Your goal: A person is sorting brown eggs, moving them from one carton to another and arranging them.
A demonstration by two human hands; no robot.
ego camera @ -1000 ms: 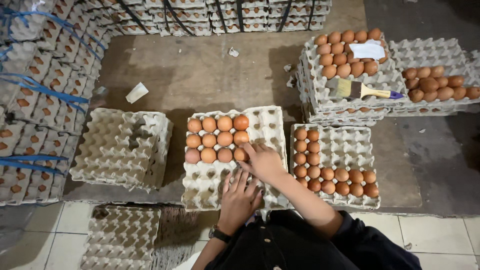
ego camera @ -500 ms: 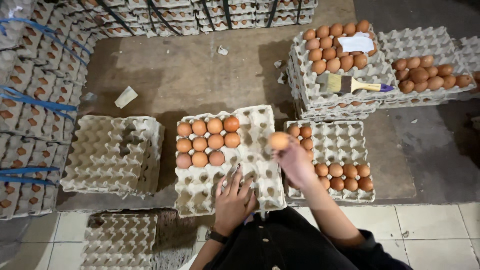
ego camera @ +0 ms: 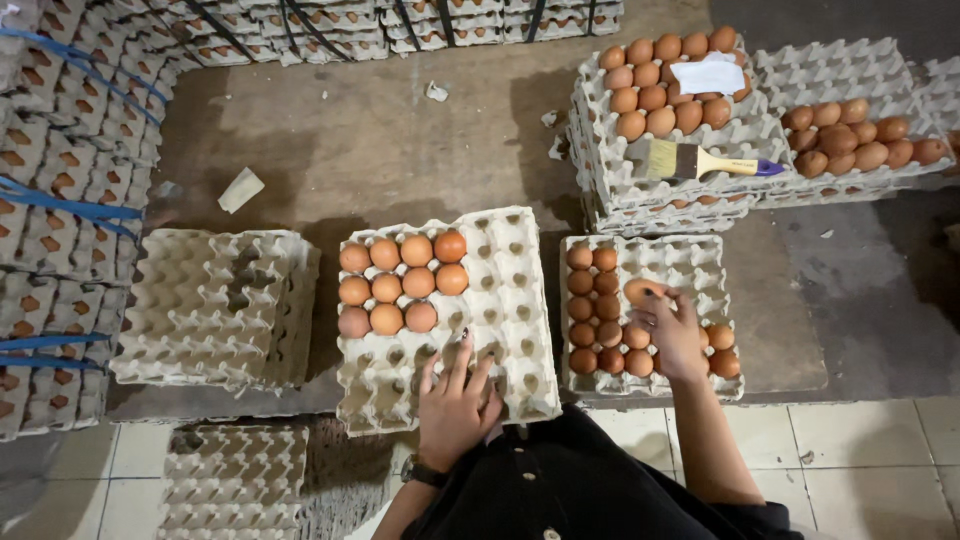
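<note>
Below, the hands worked over two cardboard trays.
Left hand (ego camera: 455, 405): lay flat on the middle egg tray (ego camera: 510, 300), fingers spread, gripping nothing.
Right hand (ego camera: 675, 335): fingers closed around a brown egg (ego camera: 640, 292) over the right egg tray (ego camera: 690, 262).
Middle tray eggs (ego camera: 402, 283): grouped at its far left corner.
Beyond: a paintbrush (ego camera: 700, 162) lay on stacked trays (ego camera: 610, 190).

The person wears a black buttoned top and a dark wristband (ego camera: 425, 472) on the left wrist.
</note>
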